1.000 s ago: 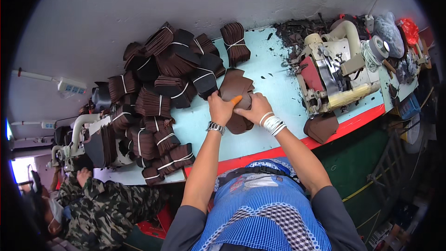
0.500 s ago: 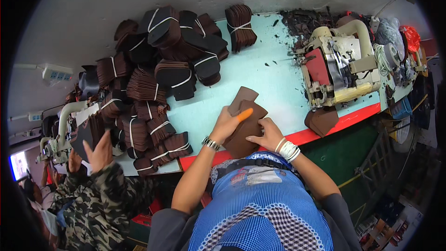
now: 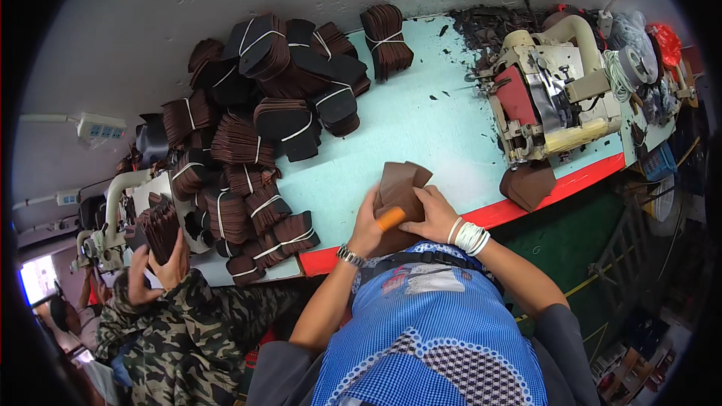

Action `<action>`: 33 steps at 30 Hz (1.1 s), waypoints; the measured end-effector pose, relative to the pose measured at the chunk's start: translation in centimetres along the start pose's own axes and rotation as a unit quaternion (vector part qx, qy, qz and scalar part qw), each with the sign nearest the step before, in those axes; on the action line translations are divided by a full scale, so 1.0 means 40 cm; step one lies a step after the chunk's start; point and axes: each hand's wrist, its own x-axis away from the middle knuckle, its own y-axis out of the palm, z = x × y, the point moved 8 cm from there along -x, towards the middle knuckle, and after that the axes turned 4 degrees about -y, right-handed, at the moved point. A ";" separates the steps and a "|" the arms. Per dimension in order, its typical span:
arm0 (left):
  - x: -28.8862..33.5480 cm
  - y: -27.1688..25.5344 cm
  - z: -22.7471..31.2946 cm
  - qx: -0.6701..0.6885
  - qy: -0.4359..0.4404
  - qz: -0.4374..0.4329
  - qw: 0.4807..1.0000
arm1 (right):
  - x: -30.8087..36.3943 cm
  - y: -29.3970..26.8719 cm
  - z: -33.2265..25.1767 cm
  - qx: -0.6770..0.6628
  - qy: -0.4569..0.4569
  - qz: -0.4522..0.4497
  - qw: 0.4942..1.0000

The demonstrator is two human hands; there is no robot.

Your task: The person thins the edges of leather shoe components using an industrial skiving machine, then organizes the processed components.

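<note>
Between my hands, close to my apron, are several brown leather-like pieces point(image 3: 400, 186), fanned unevenly at their top ends. My left hand point(image 3: 368, 225) wraps their left side; an orange cover point(image 3: 391, 218) is on one of its fingers. My right hand point(image 3: 432, 218) pinches the right edge, thumb across the face of the pieces. Their lower part is hidden by my hands and apron. Bundles of dark pieces point(image 3: 289, 126) tied with white bands are heaped on the table to the left.
A machine point(image 3: 553, 98) stands on the light blue table point(image 3: 421, 116) at right, with brown pieces point(image 3: 528, 184) hanging at its front. Dark scraps point(image 3: 492, 34) lie behind it. At left, a co-worker's hand point(image 3: 171, 263) holds a stack of dark pieces point(image 3: 158, 225) beside another machine point(image 3: 124, 192).
My hands have drawn the brown pieces slightly nearer to me and turned them more upright. My left hand has shifted lower along them. The co-worker's hands have moved with their stack.
</note>
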 end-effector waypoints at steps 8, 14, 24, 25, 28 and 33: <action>-0.033 0.021 0.015 0.002 -0.011 0.035 0.999 | -0.052 -0.033 -0.027 -0.183 -0.022 0.013 0.983; -0.005 0.119 0.235 0.002 -0.004 -0.007 1.000 | 0.011 -0.237 -0.197 -0.377 -0.033 -0.002 0.925; 0.064 0.368 0.204 0.316 0.015 -0.225 0.921 | 0.229 -0.262 -0.149 -0.407 -0.040 -0.209 0.888; 0.063 0.366 0.227 0.333 0.114 -0.188 0.917 | 0.248 -0.276 -0.133 -0.414 -0.040 -0.212 0.884; 0.070 0.451 0.225 0.338 0.084 -0.129 0.929 | 0.251 -0.292 -0.075 -0.426 -0.040 -0.236 0.872; 0.087 0.587 0.268 0.236 0.039 0.017 0.971 | 0.300 -0.350 -0.017 -0.632 -0.004 -0.274 0.725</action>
